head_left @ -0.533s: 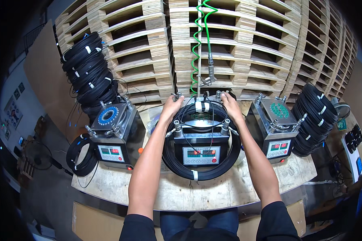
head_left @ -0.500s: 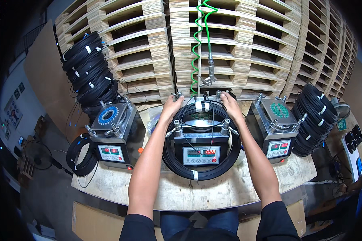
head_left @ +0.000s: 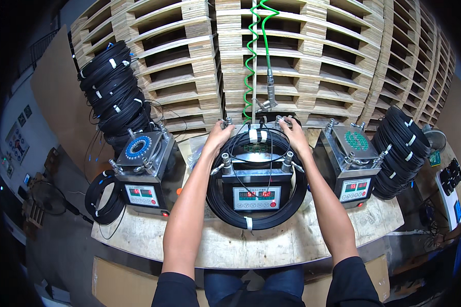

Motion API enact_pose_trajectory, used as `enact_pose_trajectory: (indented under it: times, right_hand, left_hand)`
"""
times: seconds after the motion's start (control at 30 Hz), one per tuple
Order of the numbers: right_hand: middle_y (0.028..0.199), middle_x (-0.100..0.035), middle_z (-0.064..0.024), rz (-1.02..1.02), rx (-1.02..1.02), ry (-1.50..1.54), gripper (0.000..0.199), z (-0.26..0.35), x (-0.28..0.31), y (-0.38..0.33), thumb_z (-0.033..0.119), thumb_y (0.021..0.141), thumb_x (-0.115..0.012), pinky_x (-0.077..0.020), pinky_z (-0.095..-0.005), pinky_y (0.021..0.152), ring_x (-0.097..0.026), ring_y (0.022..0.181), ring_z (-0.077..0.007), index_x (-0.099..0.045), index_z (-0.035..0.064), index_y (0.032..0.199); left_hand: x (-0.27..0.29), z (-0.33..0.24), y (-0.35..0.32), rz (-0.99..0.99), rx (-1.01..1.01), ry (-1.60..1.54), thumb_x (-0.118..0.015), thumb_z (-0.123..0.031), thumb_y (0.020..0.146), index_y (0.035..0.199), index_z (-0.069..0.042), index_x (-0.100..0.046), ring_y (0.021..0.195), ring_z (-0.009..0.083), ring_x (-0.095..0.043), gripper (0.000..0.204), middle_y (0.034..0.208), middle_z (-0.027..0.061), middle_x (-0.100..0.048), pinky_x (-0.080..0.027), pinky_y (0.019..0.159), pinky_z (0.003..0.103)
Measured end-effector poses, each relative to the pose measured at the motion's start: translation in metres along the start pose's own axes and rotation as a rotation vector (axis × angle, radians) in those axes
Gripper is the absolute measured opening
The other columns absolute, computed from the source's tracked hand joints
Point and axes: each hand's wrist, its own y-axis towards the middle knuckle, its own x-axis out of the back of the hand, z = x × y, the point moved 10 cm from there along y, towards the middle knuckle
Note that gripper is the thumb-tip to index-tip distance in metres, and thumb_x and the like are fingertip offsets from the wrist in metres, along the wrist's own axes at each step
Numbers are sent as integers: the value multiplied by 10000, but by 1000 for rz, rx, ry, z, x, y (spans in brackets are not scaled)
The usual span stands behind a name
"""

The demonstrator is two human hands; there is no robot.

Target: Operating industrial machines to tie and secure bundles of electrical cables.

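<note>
A coil of black cable (head_left: 225,217) bound with white ties hangs around the middle machine (head_left: 257,198), which has a lit red-digit panel. My left hand (head_left: 220,135) pinches the metal clamp knob (head_left: 228,121) at the machine's far left corner. At the far right corner, the fingers of my right hand (head_left: 294,136) close on the matching clamp knob (head_left: 278,119). Two more knobs stand at the near corners, away from both hands. Loose cable strands cross over the machine's top and partly hide it.
Similar machines flank this one: the left machine (head_left: 141,153) with a blue ring of parts on top, the right machine (head_left: 351,148) with green parts. Stacked black coils (head_left: 112,92) rise at left, and more coils (head_left: 402,153) at right. An air gun (head_left: 269,92) hangs on a green hose before wooden pallets (head_left: 322,46).
My right-hand fingers have shifted slightly around their knob, while the left hand stays nearly in place. The hanging air gun has swung a little to the right. The panel readings have changed.
</note>
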Motion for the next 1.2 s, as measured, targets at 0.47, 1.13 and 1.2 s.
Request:
enact_pose_trajectory:
  times: [0.47,1.13,1.2]
  right_hand:
    - [1261,-602,-273,83,104,140,573,10,-17,2,419,962,-554,-421,-377,1019,-584,1197,-361,-485,26,1373]
    - [1294,-581,-275,105,141,101,532,9,-11,1,319,928,-556,-416,-373,1037,-554,1232,-383,-498,50,1383]
    - [1272,-592,-279,53,107,73,536,1,-6,3,320,931,-563,-423,-376,1028,-565,1217,-386,-482,49,1386]
  left_hand:
    - [22,6,1,-110,-11,46,-663,-357,822,1393,97,-422,1198,318,-569,768,1295,284,-569,-415,1029,348]
    - [8,13,8,-76,34,-5,-559,-310,900,1448,64,-345,1286,337,-507,697,1356,289,-524,-371,1076,357]
    - [7,4,5,-78,-1,29,-547,-325,910,1471,58,-307,1331,353,-462,720,1404,306,-472,-349,1098,360]
